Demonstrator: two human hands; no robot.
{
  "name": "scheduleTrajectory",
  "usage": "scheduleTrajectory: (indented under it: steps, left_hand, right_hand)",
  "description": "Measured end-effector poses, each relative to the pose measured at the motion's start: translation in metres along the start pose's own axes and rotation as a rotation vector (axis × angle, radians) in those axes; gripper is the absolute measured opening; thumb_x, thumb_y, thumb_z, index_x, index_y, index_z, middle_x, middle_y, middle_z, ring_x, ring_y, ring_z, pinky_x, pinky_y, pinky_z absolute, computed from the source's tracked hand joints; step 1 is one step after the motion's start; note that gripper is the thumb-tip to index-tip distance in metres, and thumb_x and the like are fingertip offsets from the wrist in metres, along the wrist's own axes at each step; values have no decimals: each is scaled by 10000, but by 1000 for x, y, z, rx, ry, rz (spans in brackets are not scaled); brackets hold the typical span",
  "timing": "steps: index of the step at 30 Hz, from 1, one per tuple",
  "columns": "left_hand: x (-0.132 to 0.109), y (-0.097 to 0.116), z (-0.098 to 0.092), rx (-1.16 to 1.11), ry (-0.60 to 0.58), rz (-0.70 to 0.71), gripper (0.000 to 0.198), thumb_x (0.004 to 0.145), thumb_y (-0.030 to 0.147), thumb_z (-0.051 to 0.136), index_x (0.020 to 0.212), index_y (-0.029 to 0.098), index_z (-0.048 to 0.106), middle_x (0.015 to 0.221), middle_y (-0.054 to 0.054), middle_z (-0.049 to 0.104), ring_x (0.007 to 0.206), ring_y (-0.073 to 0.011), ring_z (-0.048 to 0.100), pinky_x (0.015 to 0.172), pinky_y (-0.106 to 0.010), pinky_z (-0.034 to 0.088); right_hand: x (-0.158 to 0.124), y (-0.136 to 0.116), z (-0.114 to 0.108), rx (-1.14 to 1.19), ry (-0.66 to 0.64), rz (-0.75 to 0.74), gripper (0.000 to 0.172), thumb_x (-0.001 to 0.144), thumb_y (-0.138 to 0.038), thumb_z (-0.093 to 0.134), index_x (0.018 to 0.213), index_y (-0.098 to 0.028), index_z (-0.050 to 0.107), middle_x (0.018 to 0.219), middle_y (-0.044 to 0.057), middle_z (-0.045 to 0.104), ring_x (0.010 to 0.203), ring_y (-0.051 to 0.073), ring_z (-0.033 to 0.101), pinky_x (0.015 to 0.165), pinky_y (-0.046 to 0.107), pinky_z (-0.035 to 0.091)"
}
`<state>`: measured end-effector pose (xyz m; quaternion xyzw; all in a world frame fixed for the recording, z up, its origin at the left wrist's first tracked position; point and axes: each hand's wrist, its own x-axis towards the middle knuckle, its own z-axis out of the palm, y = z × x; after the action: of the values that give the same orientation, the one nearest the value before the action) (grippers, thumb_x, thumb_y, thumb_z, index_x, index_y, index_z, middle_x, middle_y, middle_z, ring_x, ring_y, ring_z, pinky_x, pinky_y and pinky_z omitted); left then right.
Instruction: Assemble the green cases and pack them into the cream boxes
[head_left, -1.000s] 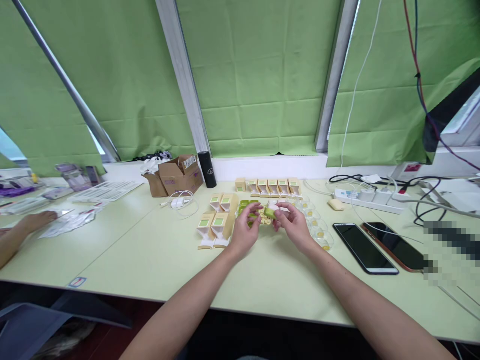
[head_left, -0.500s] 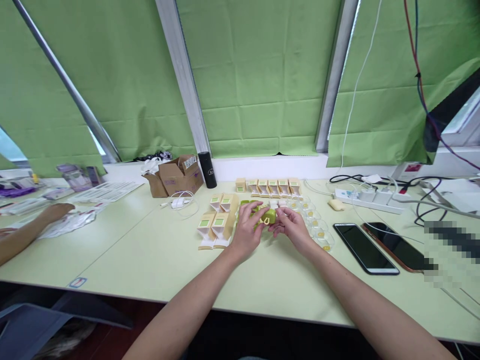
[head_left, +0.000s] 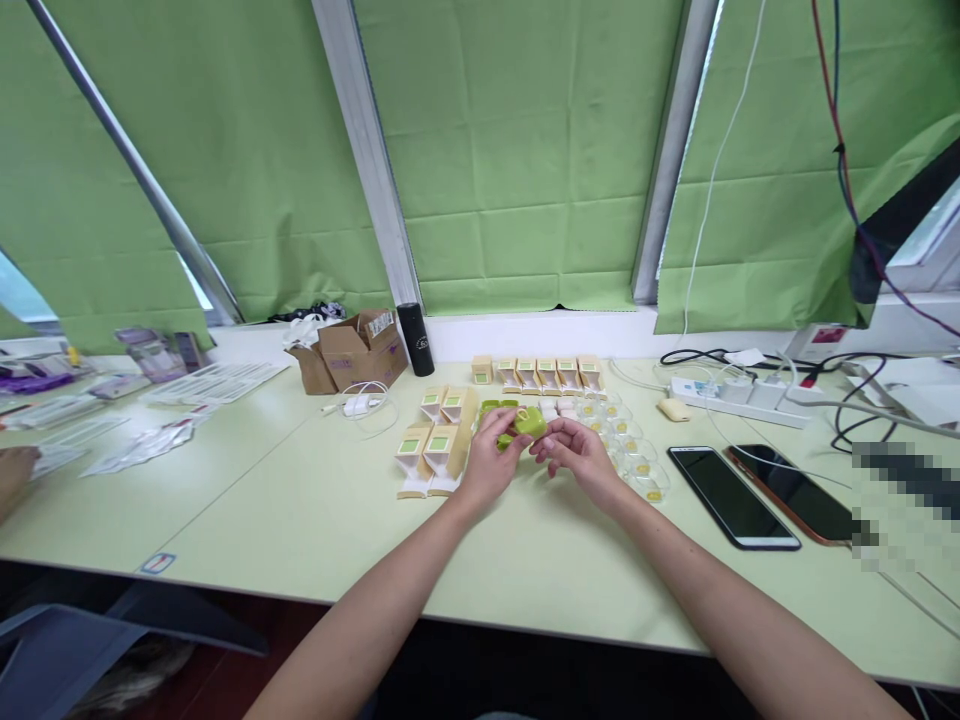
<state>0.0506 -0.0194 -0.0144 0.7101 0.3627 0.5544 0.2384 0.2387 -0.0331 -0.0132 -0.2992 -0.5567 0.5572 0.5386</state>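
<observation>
A small glossy green case (head_left: 531,421) with a pale loop on top is pinched in the fingers of my left hand (head_left: 491,455). My right hand (head_left: 576,452) is at the case's right edge, its fingers curled in and the fingertips against it; they partly hide its lower side. Behind my left hand, more green pieces (head_left: 491,405) lie on the table. White pieces (head_left: 555,408) sit just beyond the case. To the left stand opened cream cartons (head_left: 442,450) with green labels. On the right are clear plastic cups (head_left: 634,448) with yellow dots.
More cream cartons (head_left: 547,375) line the back. Two phones (head_left: 731,498), a power strip (head_left: 750,398) and cables lie right. A cardboard box (head_left: 360,355), a black bottle (head_left: 415,340) and a white charger (head_left: 360,404) are back left. Another person's hand (head_left: 15,468) is at far left.
The green case has been turned, so its loop now points up instead of toward me. My right fingers have shifted slightly lower along it. The other person's hand has moved left, toward the picture's edge.
</observation>
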Motion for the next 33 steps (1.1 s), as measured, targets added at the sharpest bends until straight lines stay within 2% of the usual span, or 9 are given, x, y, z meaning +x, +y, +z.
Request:
scheduleTrajectory:
  steps: [6, 10, 16, 21, 24, 28, 30, 33]
  left_hand:
    - [7, 1, 4, -328, 13, -173, 460, 798, 480, 889, 1106, 147, 819, 1164, -140, 720, 1061, -247, 687, 900, -339, 585]
    - [9, 7, 4, -435, -1, -295, 490, 696, 482, 958, 1020, 138, 830, 1072, -121, 779, 978, -240, 704, 863, -320, 575]
    - [11, 9, 1, -453, -69, -382, 541, 711, 600, 920, 942, 121, 823, 903, -97, 781, 779, -192, 700, 720, -273, 544]
    - [11, -1, 2, -605, -66, -464, 583, 699, 644, 913, 888, 105, 797, 868, -88, 738, 709, -140, 664, 678, -256, 541]
    - [12, -5, 2, -674, -25, -508, 581, 680, 635, 931, 833, 96, 775, 772, -51, 677, 660, -105, 598, 622, -233, 509]
    - [13, -7, -1, -749, 21, -537, 545, 700, 598, 939, 834, 104, 755, 719, -19, 626, 648, -90, 563, 578, -212, 459]
    - [14, -8, -2, -774, 42, -548, 548, 699, 598, 940, 857, 109, 749, 721, -15, 627, 648, -90, 563, 570, -212, 449]
    - [15, -11, -3, -801, 76, -569, 554, 683, 592, 952, 871, 120, 731, 718, -8, 631, 649, -91, 569, 569, -211, 445]
  right_hand:
    - [1, 2, 6, -67, 54, -18, 512, 708, -612, 910, 872, -222, 622, 748, 21, 730, 686, 185, 689, 515, 253, 529]
    - [0, 3, 6, -81, 56, -34, 496, 732, -600, 894, 861, -227, 595, 733, 4, 710, 677, 173, 674, 519, 243, 509]
    - [-1, 2, 5, -100, 60, -44, 469, 755, -566, 876, 889, -234, 573, 729, -6, 709, 676, 170, 664, 545, 255, 501]
    - [0, -1, 2, -203, 71, -67, 374, 803, -521, 808, 949, -231, 622, 709, -3, 702, 667, 190, 668, 566, 277, 483]
    - [-1, -6, -2, -445, 117, -132, 204, 892, -433, 697, 893, -233, 662, 689, 5, 693, 666, 198, 663, 606, 298, 469]
    - [-10, -25, -9, -965, 129, -216, 132, 952, -281, 589, 888, -248, 698, 729, 2, 722, 649, 191, 637, 655, 314, 427]
    - [-19, -38, -14, -1218, 124, -207, 160, 960, -221, 562, 923, -248, 716, 816, 22, 760, 743, 214, 673, 660, 315, 395]
    - [-39, -56, -25, -1500, 159, -130, 134, 980, -265, 605, 973, -248, 737, 911, 58, 774, 855, 243, 687, 626, 313, 356]
